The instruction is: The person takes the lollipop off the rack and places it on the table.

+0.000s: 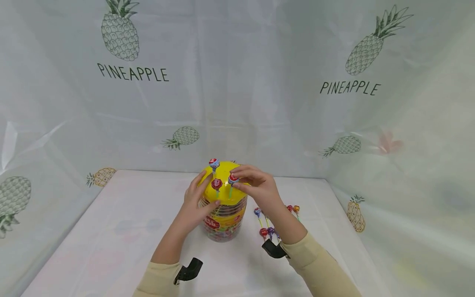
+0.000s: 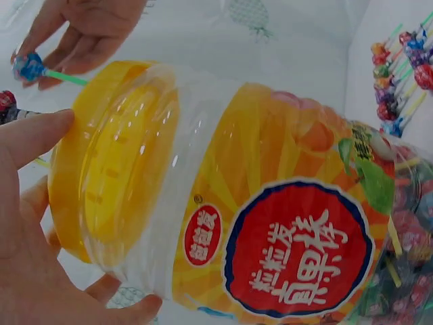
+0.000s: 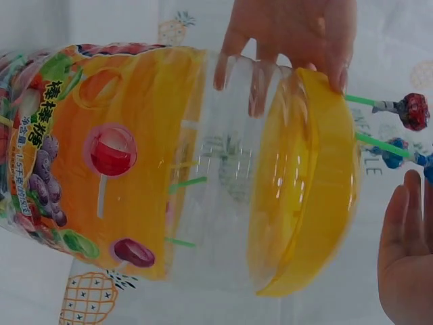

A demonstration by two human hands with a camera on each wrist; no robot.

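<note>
A clear plastic jar [image 1: 221, 235] of lollipops, with an orange label, stands upright under a yellow lid [image 2: 67, 183]. My left hand [image 1: 194, 204] grips the lid's left side, fingers behind and thumb in front. With fingertips and thumb, my right hand [image 1: 259, 185] pinches the head of a blue-and-red lollipop [image 1: 232, 180], its green stick [image 3: 382, 145] pointing down to the lid top. Two more lollipops stand up from the lid: a dark red one [image 1: 217, 184] in front and a blue-and-red one [image 1: 213, 163] behind. More lollipops [image 2: 406, 237] fill the jar's lower part.
To the jar's right, several wrapped lollipops [image 1: 263, 232] lie in rows on the white table [image 1: 148, 214], partly hidden by my right forearm. A pineapple-print curtain [image 1: 241, 103] hangs behind the table and at its sides.
</note>
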